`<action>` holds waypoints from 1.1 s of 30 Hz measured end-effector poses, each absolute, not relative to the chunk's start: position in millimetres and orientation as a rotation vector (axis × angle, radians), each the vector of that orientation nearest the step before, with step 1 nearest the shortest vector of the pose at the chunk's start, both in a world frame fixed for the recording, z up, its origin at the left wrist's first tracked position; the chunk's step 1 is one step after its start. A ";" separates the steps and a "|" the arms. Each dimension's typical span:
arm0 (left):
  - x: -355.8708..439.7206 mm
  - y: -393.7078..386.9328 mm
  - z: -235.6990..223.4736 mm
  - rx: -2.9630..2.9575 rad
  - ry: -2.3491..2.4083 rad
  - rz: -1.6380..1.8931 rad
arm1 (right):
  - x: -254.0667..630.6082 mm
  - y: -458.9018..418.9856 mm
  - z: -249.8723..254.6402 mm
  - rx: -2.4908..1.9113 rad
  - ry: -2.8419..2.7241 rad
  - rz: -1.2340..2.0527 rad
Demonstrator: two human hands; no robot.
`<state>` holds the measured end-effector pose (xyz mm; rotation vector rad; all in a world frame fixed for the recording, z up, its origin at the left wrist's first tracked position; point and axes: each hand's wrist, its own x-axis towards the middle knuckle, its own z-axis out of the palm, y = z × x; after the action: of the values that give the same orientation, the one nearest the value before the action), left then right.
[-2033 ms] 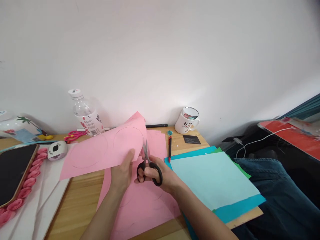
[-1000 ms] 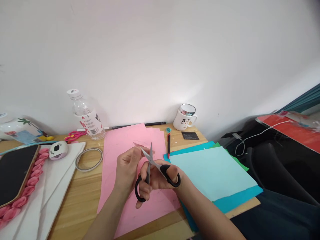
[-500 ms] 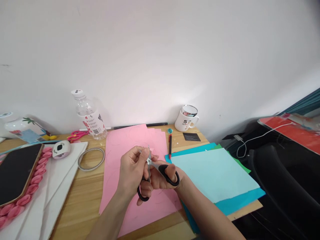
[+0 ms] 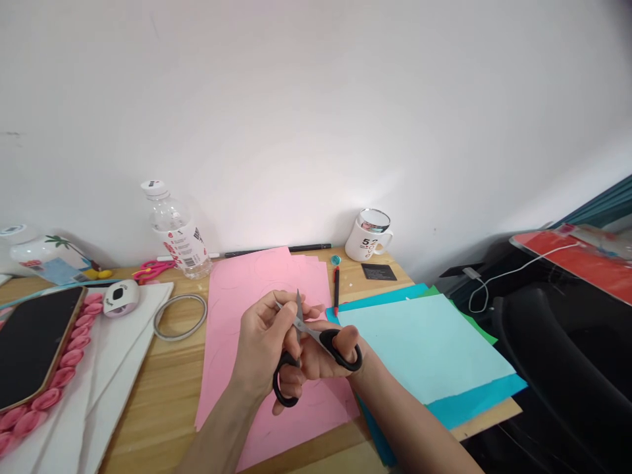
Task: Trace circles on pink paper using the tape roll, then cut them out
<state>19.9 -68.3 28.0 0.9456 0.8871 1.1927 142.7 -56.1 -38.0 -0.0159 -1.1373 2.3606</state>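
Note:
My right hand (image 4: 323, 361) is closed through the black handles of a pair of scissors (image 4: 340, 350), whose steel blades stand slightly apart and point up and to the left. My left hand (image 4: 261, 342) is pinched shut right at the blades; what its fingertips hold is too small and hidden to name. Both hands hover over a stack of pink paper sheets (image 4: 237, 296) with faint drawn circles, lying flat on the wooden desk (image 4: 162, 388).
To the right lie light blue, teal and green sheets (image 4: 424, 342). A red pen (image 4: 336, 283), a mug (image 4: 368, 240), a water bottle (image 4: 175, 230), a tape ring (image 4: 179, 316), pink scissors (image 4: 151, 268) and a rose-edged black board (image 4: 29, 342) sit around. A black chair (image 4: 557, 355) stands at right.
The big pink sheet that my left hand held up two seconds ago now lies flat. The scissors' blades opened, closed, then opened slightly again while my left hand pinched at them.

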 end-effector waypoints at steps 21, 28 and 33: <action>15.5 -63.9 26.9 1.026 1.076 1.231 | 134.5 -55.9 -29.0 -0.062 -1.079 2.466; 15.9 -66.2 31.4 0.952 1.083 1.345 | 137.4 -61.3 -25.6 0.067 -1.057 2.378; 13.9 -68.4 34.4 0.965 1.022 1.273 | 136.8 -59.8 -33.1 0.041 -1.036 2.400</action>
<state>13.9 -68.4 34.4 0.9646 1.0221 1.2726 136.8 -59.8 -33.1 0.0405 -1.0363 2.3996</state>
